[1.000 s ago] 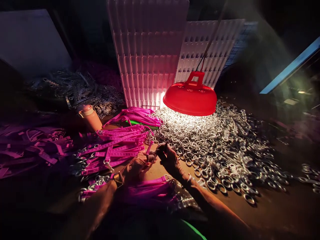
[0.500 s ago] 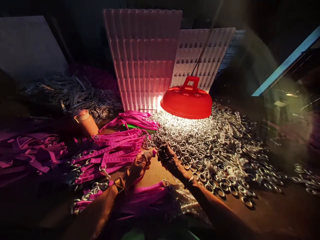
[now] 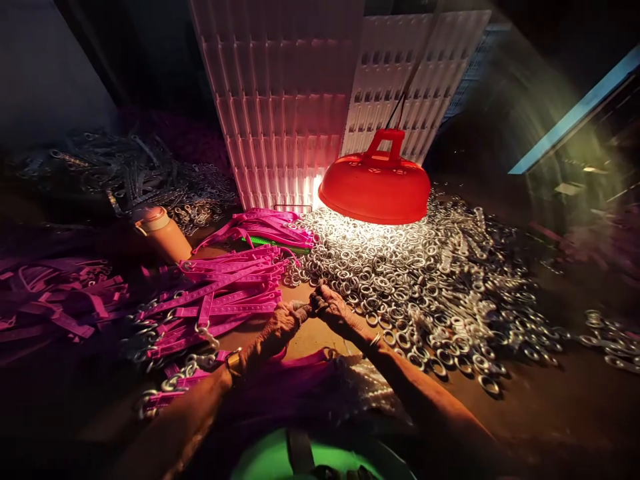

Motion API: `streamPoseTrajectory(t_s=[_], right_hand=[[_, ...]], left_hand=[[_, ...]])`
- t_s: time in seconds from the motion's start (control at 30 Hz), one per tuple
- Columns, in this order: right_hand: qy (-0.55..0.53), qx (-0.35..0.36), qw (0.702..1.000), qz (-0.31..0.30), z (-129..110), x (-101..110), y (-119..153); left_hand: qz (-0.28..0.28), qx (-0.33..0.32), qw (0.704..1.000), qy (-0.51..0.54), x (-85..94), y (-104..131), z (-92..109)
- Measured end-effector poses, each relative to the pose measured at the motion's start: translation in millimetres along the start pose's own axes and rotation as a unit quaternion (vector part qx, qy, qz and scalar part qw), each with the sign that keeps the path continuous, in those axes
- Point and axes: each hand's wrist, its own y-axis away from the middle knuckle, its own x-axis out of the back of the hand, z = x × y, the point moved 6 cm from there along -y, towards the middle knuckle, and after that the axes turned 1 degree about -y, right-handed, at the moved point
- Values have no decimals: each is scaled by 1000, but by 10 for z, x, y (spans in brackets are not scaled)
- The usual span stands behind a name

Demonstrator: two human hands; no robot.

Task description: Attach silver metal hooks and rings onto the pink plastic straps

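My left hand (image 3: 285, 321) is closed on a pink strap (image 3: 280, 355), part of which shows below the palm. Against its fingertips press those of my right hand (image 3: 336, 310), which is also closed in a pinch. Whatever the right fingers hold is hidden. Left of my hands lies a bundle of pink straps (image 3: 235, 267) with metal fittings at their ends. A large heap of silvery metal rings (image 3: 400, 293) spreads just beyond and to the right of my right hand. More pink straps (image 3: 300, 380) lie in shadow below my wrists.
A red lamp (image 3: 375, 190) hangs low over the rings. Ridged pale panels (image 3: 285, 113) stand behind. An orange bottle (image 3: 165, 233) stands at left, near a dark heap of metal pieces (image 3: 140, 167). Something green (image 3: 263, 460) is at the bottom edge.
My hands were slightly apart, with a pink strap end showing at the left fingertips. Now the fingertips meet and cover that end. The camera view has tilted downward.
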Motion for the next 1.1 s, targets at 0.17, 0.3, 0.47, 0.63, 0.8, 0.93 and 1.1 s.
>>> streamPoseTrajectory(t_s=[0.17,0.3,0.47,0.63,0.8,0.93,1.1], right_hand=[[13,24,1000,-15,-254,57,29],[133,53,984,-101,-615,62,238],[249,115,956,-106,-952,-2,824],[282,142,946,-68,-1010,-85,1399],[173,87,974,-118,-889,-128,1419],[103,100,973,-178,-848,-154,1299],[98,37,966,-238,-854,-177,1345]], left_hand=[[-33,33,999,-15,-98,101,196],[-10,91,995,-29,-23,294,466],[-105,165,975,-102,-107,653,709],[-188,188,963,-31,-310,1070,463],[-171,185,963,92,-391,1284,126],[-130,202,962,132,-305,1271,34],[-148,229,958,86,-280,1248,80]])
